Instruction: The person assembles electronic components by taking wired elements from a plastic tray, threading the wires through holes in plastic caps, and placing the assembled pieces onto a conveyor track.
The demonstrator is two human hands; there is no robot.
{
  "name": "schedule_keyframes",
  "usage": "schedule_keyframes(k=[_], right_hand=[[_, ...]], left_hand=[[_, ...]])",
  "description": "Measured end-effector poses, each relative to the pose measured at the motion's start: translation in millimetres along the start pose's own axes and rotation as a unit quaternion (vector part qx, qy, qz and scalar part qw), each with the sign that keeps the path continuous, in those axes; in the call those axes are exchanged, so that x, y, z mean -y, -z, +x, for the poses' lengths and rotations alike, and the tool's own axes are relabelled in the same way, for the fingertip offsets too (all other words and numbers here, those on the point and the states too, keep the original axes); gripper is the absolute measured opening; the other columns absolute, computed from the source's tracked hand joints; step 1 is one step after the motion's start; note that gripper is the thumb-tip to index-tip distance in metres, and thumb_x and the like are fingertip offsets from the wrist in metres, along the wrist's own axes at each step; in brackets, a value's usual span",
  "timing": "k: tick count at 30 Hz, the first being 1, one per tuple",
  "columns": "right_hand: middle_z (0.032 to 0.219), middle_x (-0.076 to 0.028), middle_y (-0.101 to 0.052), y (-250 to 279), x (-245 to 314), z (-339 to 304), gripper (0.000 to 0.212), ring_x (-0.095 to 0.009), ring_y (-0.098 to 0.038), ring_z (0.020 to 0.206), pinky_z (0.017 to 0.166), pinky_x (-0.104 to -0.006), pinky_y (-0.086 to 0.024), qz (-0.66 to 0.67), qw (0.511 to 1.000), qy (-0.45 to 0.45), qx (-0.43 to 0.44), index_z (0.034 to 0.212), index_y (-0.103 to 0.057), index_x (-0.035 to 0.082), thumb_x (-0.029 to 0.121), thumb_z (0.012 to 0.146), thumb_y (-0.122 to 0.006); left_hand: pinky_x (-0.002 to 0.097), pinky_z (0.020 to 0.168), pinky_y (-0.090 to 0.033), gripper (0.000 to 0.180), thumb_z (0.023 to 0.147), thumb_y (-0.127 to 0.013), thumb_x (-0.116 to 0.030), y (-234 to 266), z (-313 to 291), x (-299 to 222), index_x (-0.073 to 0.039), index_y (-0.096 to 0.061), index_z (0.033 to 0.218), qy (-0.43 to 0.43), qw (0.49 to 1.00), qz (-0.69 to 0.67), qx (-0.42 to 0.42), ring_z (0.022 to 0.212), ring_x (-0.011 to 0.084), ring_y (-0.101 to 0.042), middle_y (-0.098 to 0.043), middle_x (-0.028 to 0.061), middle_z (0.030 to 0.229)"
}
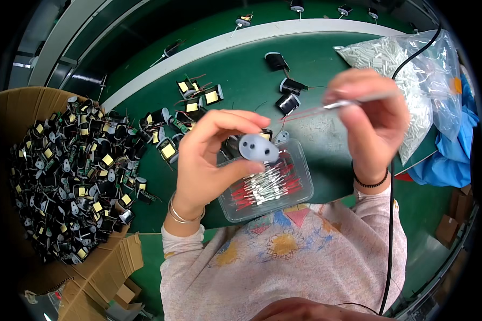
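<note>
My left hand (201, 160) is closed around a small part with a grey oval end cap (260, 148) that has dark round holes, facing up. Its body is mostly hidden by my fingers. To the right, my right hand (368, 115) pinches slim metal tweezers (341, 104). Thin red wires (305, 113) run leftward from the tweezers' tips, their far end blurred. Below the held part lies a clear plastic box (235, 215) with many short red wires with white middles (265, 184). The left wrist partly covers its left side.
Black cylindrical parts (289, 103) lie beyond my hands, with more on the left of the green table (326, 139). A cardboard box (16, 99) heaped with such parts (75, 187) stands left. At right are a bag of white tubes (407, 101) and a hanging black cable (392, 224).
</note>
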State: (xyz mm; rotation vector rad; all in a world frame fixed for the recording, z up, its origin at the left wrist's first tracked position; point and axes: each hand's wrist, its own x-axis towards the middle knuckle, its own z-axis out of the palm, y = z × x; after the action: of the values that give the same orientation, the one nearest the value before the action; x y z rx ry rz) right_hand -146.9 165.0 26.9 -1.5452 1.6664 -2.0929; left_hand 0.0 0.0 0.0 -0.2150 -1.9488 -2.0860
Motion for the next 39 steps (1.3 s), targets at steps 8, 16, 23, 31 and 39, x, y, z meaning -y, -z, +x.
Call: schedule_keyframes(k=[8, 16, 23, 31, 39], right_hand=[[0.073, -0.015, -0.062, -4.3, 22.6, -7.9, 0.029, -0.028, -0.063, 0.066, 0.055, -0.0327, -0.055, -0.125, 0.972, 0.176, 0.091, 0.081, -0.059, -0.006, -0.008, 0.056, -0.072], [0.075, -0.015, -0.064, -7.7, 19.9, -12.8, 0.029, -0.026, -0.064, 0.068, 0.060, -0.0316, -0.057, -0.159, 0.962, 0.202, 0.088, 0.079, -0.062, -0.006, -0.006, 0.053, -0.075], [0.075, -0.015, -0.065, -6.2, 20.4, -12.7, 0.028, -0.025, -0.065, 0.068, 0.061, -0.0298, -0.056, -0.187, 0.952, 0.222, 0.097, 0.080, -0.063, -0.005, -0.002, 0.055, -0.076], [0.078, -0.016, -0.066, -8.0, 17.0, -15.5, 0.020, -0.024, -0.065, 0.070, 0.065, -0.0303, -0.056, -0.198, 0.944, 0.245, 0.096, 0.081, -0.064, -0.005, 0.003, 0.064, -0.071], [0.080, -0.015, -0.066, -16.8, 22.2, -19.9, 0.016, -0.024, -0.065, 0.074, 0.067, -0.0317, -0.057, -0.222, 0.935, 0.269, 0.062, 0.081, -0.064, -0.005, 0.011, 0.076, -0.066]], left_hand=[[0.0384, 0.088, -0.046, 0.041, 0.062, -0.077, 0.005, -15.0, -0.9, 7.6, 0.001, -0.053, 0.095, -0.148, 0.955, 0.178, -0.183, 0.091, 0.0259, -0.065, -0.066, 0.0182, 0.093], [0.0405, 0.089, -0.042, 0.039, 0.063, -0.078, 0.000, -14.2, -0.3, 3.8, -0.001, -0.055, 0.095, -0.190, 0.927, 0.275, -0.171, 0.087, 0.0249, -0.066, -0.068, 0.0158, 0.090], [0.0398, 0.090, -0.039, 0.034, 0.065, -0.077, -0.001, -13.8, -0.5, 1.8, -0.003, -0.057, 0.092, -0.187, 0.914, 0.315, -0.177, 0.088, 0.0244, -0.066, -0.068, 0.0152, 0.091], [0.0398, 0.090, -0.039, 0.035, 0.064, -0.077, -0.001, -14.8, -2.5, -0.2, -0.003, -0.057, 0.092, -0.187, 0.909, 0.326, -0.181, 0.088, 0.0241, -0.066, -0.068, 0.0146, 0.091], [0.0396, 0.089, -0.039, 0.040, 0.062, -0.078, -0.001, -14.6, -5.0, -0.7, -0.003, -0.054, 0.094, -0.195, 0.902, 0.339, -0.182, 0.088, 0.0227, -0.066, -0.068, 0.0155, 0.091]])
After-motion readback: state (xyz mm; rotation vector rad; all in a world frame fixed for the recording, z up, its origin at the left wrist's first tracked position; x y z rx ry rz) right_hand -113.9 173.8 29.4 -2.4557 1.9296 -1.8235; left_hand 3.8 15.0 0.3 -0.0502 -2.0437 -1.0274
